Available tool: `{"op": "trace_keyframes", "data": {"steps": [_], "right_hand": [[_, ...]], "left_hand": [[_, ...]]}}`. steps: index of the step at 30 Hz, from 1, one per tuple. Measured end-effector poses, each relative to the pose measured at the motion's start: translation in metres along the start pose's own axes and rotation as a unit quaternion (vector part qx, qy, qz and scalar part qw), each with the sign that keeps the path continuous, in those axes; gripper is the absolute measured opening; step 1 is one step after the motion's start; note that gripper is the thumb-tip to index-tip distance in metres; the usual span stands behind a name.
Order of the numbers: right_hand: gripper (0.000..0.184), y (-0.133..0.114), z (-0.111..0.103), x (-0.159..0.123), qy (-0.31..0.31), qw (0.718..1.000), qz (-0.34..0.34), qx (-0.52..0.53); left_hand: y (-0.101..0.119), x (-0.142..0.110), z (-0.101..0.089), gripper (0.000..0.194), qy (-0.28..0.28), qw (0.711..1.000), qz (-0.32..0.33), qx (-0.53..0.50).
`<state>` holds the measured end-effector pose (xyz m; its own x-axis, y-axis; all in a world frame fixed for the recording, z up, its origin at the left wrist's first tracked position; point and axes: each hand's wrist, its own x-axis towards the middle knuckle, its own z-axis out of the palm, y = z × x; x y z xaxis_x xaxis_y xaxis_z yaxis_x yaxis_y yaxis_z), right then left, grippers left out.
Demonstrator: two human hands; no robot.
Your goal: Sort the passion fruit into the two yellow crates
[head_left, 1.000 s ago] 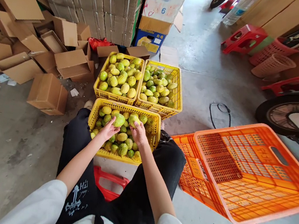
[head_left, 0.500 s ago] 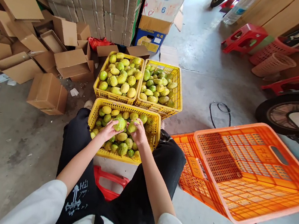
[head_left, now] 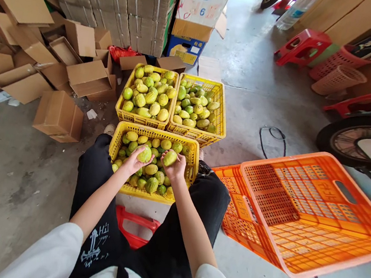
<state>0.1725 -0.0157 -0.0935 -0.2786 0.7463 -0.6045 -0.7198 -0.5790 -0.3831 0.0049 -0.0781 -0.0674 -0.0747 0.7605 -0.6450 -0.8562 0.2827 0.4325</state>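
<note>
I sit over a yellow crate (head_left: 121,131) full of green-yellow fruits, set between my knees. My left hand (head_left: 132,163) is closed round one green-yellow fruit (head_left: 144,153), held just above the pile. My right hand (head_left: 176,168) is closed round a second fruit (head_left: 170,157) beside it. The two held fruits are a little apart. Beyond this crate stand two more yellow crates, a left one (head_left: 121,100) and a right one (head_left: 223,117), both holding several of the same fruits.
Two empty orange crates (head_left: 304,209) lie tilted to my right. Loose cardboard boxes (head_left: 58,116) litter the floor at left, with stacked flat cartons (head_left: 122,2) behind. A red stool (head_left: 134,229) is under me. A wheel (head_left: 364,144) and a black cable (head_left: 273,139) are at right.
Both hands turned the fruits over and drew them slightly back toward me; the fruits now rest in upturned palms. Nothing else has moved.
</note>
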Motion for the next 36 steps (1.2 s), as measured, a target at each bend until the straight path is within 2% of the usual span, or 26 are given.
{"op": "trace_keyframes", "data": {"steps": [3,7,11,14,16,18,22,26,28,32,36], "right_hand": [[0.023,0.0,0.004,0.0,-0.022,1.0,-0.012,-0.004],[0.024,0.0,0.006,-0.001,-0.079,0.996,-0.031,-0.032],[0.018,0.0,0.005,-0.006,-0.066,0.997,-0.033,0.006],[0.014,-0.003,0.006,-0.01,-0.06,0.995,-0.053,0.057],[0.015,-0.006,0.006,-0.012,-0.077,0.994,-0.054,0.047],[0.014,-0.008,0.006,-0.012,-0.105,0.994,-0.039,0.018],[0.012,-0.006,0.006,-0.011,-0.133,0.991,-0.024,-0.021],[0.01,-0.004,0.007,-0.012,-0.108,0.994,-0.029,-0.011],[0.014,-0.005,0.007,-0.012,-0.102,0.994,-0.034,-0.002],[0.025,-0.007,0.008,-0.009,-0.102,0.994,-0.041,-0.014],[0.021,-0.007,0.01,-0.007,-0.106,0.993,-0.033,-0.045]], "left_hand": [[0.002,-0.002,0.0,0.024,0.001,0.999,-0.018,-0.044],[0.004,-0.004,0.0,0.043,-0.037,0.996,-0.007,-0.078],[0.004,-0.005,0.002,0.043,-0.065,0.995,0.014,-0.073],[0.002,-0.005,0.004,0.024,-0.027,0.996,0.026,-0.083],[0.001,-0.006,0.004,0.014,-0.007,0.994,0.044,-0.097],[0.001,-0.006,0.003,0.011,-0.015,0.993,0.056,-0.103],[0.004,-0.004,0.0,0.015,-0.017,0.994,0.043,-0.096],[0.006,0.002,-0.003,0.022,-0.004,0.998,0.002,-0.061],[0.006,0.004,-0.003,0.024,0.006,0.999,-0.007,-0.053],[0.006,0.004,-0.002,0.03,0.04,0.995,0.018,-0.091],[0.007,0.001,-0.001,0.035,0.038,0.991,0.039,-0.126]]}}
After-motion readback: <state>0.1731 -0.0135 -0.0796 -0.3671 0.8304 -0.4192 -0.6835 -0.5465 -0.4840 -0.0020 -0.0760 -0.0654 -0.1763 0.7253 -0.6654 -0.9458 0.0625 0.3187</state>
